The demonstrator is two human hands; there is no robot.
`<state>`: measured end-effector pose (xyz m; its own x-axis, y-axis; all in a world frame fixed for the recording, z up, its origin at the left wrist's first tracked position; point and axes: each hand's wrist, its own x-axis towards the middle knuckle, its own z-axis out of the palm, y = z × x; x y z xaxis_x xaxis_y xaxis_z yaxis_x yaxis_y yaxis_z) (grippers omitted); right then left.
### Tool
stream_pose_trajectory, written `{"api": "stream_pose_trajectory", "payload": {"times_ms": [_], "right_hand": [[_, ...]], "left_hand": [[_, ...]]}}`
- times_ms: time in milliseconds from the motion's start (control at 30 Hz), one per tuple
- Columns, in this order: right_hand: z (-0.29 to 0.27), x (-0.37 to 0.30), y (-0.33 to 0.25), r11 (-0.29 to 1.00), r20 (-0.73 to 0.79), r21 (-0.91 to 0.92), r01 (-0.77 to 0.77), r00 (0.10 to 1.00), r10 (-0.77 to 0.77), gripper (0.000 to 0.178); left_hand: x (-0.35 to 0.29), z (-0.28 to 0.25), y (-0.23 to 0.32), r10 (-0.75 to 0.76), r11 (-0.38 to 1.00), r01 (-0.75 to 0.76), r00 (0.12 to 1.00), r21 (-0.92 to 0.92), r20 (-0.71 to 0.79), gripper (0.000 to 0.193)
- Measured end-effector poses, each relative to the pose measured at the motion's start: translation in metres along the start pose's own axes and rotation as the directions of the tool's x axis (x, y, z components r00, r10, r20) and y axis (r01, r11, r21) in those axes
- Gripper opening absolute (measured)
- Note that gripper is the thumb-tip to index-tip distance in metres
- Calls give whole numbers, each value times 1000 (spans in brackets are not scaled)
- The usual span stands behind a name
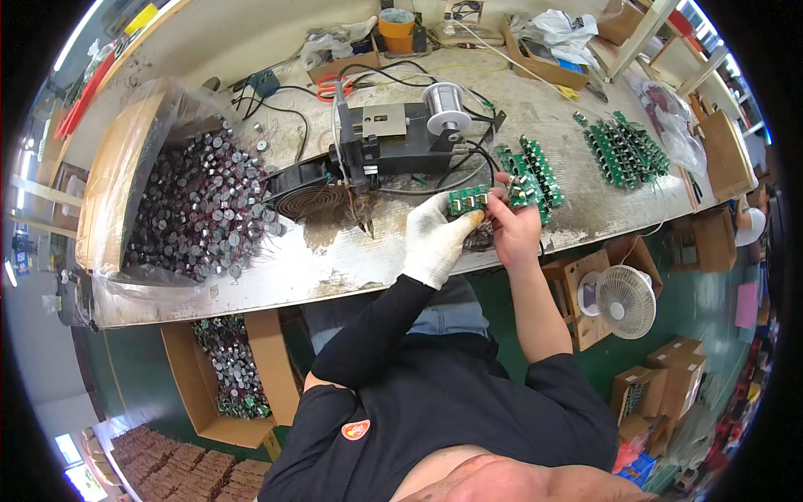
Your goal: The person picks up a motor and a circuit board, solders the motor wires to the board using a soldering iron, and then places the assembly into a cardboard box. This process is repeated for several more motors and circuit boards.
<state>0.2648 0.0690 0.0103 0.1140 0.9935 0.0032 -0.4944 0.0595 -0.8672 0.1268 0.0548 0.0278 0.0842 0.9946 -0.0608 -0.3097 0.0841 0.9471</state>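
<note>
My left hand (431, 238), in a white glove with a stained thumb, pinches a green circuit board strip (466, 200) carrying small components. Close beside it, my bare right hand (519, 233) is closed on another green circuit board piece (524, 191). The two hands nearly meet above the bench's front edge. Just past the right hand lie rows of green circuit boards (544, 174). A dark soldering machine (393, 138) with a spool of wire (446, 107) stands beyond my hands. What the right fingertips touch is partly hidden.
Small round metal parts with wires (201, 197) heap up at the left in a plastic-lined box. More circuit boards (626, 149) lie at the right. Red-handled scissors (328, 89) and an orange pot (396, 39) sit at the back. Below stand a fan (627, 303) and an open carton (274, 368).
</note>
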Motion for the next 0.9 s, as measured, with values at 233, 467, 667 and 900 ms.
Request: {"api": "stream_pose_trajectory", "payload": {"times_ms": [233,467,667,900], "right_hand": [[-12,7,-1,1000,8,-10,9,1000,-9,37],[-18,11,8,898,71,322,-302,953,295,27],[1,4,5,989,34,70,-128,991,126,42],[-18,12,10,866,82,325,-381,923,375,28]], "left_hand": [[-2,-1,0,-21,999,22,999,37,-39,36],[11,-7,-14,-243,821,254,966,-512,90,31],[4,-7,-13,-121,989,113,990,-96,-77,29],[10,-5,-10,-243,875,277,961,-398,136,32]]}}
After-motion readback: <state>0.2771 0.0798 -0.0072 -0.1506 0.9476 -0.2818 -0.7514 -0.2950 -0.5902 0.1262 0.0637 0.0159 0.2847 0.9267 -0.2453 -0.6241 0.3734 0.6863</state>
